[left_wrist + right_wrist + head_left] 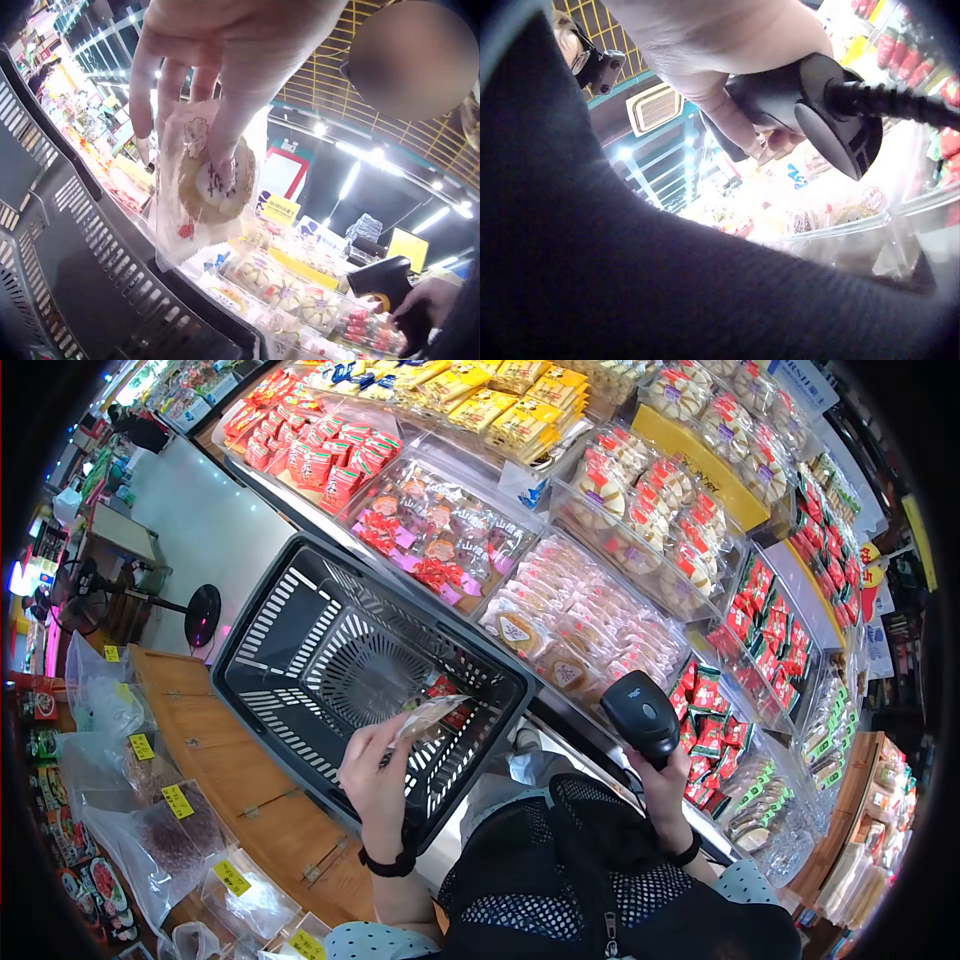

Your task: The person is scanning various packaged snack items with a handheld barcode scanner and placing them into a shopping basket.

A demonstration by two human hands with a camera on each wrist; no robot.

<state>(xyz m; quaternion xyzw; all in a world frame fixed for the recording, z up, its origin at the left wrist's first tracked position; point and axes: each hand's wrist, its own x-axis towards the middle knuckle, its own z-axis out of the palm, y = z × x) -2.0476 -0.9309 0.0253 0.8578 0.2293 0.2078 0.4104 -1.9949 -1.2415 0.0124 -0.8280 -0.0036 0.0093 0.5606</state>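
Observation:
My left hand (375,770) pinches a round flat pastry in a clear printed wrapper (217,184), thumb on its front and the other fingers behind. In the head view the wrapped pastry hangs over the grey shopping basket (350,670), near its right side. Inside the basket lies a small red packet (440,687), partly covered by the pastry. My right hand (662,785) grips a black handheld barcode scanner (640,715) by its handle, head upward, over the edge of the display. A coiled black cord (889,101) runs from the handle's end in the right wrist view.
Clear bins of wrapped pastries (580,610), red packets (340,455) and yellow packets (510,405) fill the sloping display beyond the basket. At left stands a wooden counter (250,780) beside bagged goods (170,820) with yellow tags. A fan (202,615) stands on the aisle floor.

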